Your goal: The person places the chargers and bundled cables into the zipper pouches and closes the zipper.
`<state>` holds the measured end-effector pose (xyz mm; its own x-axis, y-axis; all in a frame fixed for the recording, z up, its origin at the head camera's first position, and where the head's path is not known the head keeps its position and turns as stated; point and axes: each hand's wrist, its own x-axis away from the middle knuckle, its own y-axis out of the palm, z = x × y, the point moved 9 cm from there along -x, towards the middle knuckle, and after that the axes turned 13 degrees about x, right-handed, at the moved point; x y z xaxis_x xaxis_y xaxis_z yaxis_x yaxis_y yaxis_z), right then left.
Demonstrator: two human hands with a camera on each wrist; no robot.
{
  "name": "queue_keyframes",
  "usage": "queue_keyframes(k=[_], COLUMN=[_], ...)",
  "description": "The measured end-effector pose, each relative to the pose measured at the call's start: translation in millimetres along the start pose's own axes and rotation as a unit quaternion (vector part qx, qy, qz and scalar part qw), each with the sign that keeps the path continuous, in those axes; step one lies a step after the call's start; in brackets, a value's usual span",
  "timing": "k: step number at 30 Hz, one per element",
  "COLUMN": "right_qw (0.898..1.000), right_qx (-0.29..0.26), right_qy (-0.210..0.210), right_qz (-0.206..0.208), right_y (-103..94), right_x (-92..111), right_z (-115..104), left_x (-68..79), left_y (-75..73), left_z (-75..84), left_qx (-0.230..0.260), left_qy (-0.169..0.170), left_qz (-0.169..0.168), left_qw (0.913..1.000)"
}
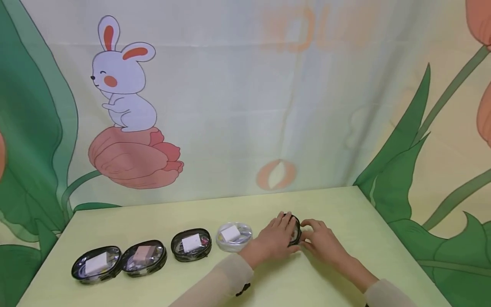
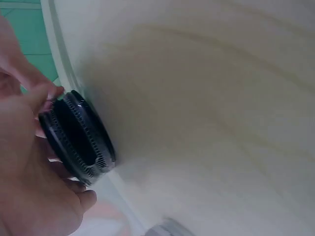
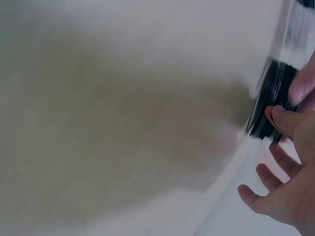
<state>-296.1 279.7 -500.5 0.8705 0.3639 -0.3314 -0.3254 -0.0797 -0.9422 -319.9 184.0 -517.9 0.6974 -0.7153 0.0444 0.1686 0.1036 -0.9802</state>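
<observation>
A small oval zippered pouch (image 1: 296, 232) with black trim lies at the right end of a row on the table. My left hand (image 1: 274, 238) holds it from the left, fingers laid over its top and thumb low at the near side. The zipper band of this pouch (image 2: 78, 135) faces the left wrist camera. My right hand (image 1: 324, 243) is at the pouch's right edge; in the right wrist view its thumb and index finger pinch at the black side, the other fingers spread apart. The pinched part is hidden by the fingertips.
Left of the hands stands a white-trimmed clear pouch (image 1: 235, 238), close to my left wrist. Further left are three black-trimmed pouches (image 1: 191, 258), two of them side by side, with small items inside. A printed rabbit curtain (image 1: 230, 128) hangs behind the pale yellow table (image 1: 337, 204).
</observation>
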Motion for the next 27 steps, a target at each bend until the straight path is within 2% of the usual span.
queue_keyframes(k=[3, 7, 10, 15, 18, 22, 25, 27], right_qw=[1.0, 0.999, 0.998, 0.995, 0.994, 0.995, 0.996, 0.997], right_qx=[0.0, 0.031, 0.057, 0.088, 0.099, 0.091, 0.075, 0.067], right_qy=[0.013, 0.031, 0.038, 0.051, 0.051, 0.047, 0.042, 0.042], right_qz=[-0.002, -0.013, -0.015, 0.005, 0.012, 0.009, -0.001, -0.003], right_y=[-2.7, -4.6, -5.2, -6.1, -4.2, -1.7, 0.0, -1.9], right_x=[4.0, 7.0, 8.0, 3.2, -4.6, -12.6, -13.2, -11.0], right_z=[-7.6, -9.2, -4.1, 13.8, 22.7, 27.4, 26.0, 24.2], left_x=[0.4, 1.8, 4.3, 9.6, 10.7, 11.1, 10.7, 9.6], left_y=[3.8, 9.8, 12.3, 13.0, 12.3, 8.5, 4.0, -2.1], left_z=[-1.1, 4.5, 8.9, 14.6, 16.1, 13.9, 8.0, 6.7], left_qx=[-0.031, -0.089, -0.118, -0.153, -0.158, -0.133, -0.095, -0.079], left_qy=[-0.008, 0.014, 0.028, 0.06, 0.082, 0.101, 0.084, 0.074], left_qz=[0.003, -0.005, -0.013, -0.029, -0.036, -0.032, -0.027, -0.011], left_qw=[0.9995, 0.9959, 0.9925, 0.986, 0.9833, 0.9854, 0.9916, 0.9941])
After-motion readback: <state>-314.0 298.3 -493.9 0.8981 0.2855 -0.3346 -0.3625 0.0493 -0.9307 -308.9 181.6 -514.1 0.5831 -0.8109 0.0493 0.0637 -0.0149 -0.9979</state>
